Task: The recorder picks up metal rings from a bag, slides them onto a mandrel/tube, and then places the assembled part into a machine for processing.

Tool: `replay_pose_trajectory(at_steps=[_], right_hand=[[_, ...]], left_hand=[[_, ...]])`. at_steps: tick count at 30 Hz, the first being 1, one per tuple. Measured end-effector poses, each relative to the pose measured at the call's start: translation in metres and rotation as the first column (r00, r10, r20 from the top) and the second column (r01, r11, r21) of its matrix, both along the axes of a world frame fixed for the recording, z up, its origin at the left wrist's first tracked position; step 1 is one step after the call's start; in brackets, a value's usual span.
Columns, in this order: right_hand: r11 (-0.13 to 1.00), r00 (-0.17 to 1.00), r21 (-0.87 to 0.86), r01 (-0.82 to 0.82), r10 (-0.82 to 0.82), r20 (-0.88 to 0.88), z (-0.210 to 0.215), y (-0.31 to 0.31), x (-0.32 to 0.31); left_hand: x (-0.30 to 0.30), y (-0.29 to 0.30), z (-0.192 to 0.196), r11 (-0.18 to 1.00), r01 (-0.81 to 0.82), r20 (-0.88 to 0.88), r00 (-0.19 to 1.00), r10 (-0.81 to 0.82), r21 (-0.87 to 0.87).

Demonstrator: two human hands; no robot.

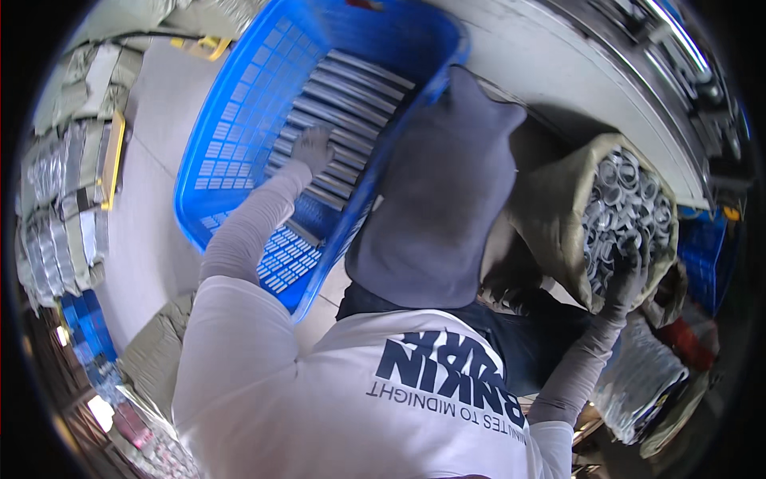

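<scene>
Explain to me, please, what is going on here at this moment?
A person is handling metal parts with both hands. The left hand is down in a blue plastic basket, over metal rods lying side by side. The right hand is at the mouth of a sack full of metal rings. Whether either hand grips a piece is unclear.

I saw bundles point(57, 227) piled at the far left, a yellow bar point(114, 160) just beside them and blue crates point(88, 323) lower down. A metal machine point(678, 80) ran along my feed's upper right, with a blue bin point(706, 255) below.
</scene>
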State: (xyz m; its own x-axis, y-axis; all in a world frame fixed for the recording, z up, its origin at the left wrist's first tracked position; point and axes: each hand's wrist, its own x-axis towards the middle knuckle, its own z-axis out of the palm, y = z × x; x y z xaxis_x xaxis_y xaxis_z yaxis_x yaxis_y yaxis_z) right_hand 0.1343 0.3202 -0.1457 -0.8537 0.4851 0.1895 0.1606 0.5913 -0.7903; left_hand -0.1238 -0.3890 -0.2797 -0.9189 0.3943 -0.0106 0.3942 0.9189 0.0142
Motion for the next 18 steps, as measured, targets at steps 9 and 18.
replay_pose_trajectory(at_steps=[9, 18], right_hand=[[0.948, 0.962, 0.314, -0.049, -0.040, 0.269, -0.008, 0.005, 0.008], [0.905, 0.963, 0.380, -0.191, 0.098, 0.251, 0.035, -0.045, -0.011]], left_hand=[[0.141, -0.074, -0.147, 0.890, 0.169, 0.453, 0.891, 0.046, -0.423], [0.148, -0.051, -0.180, 0.957, 0.091, 0.388, 0.921, 0.024, -0.275]])
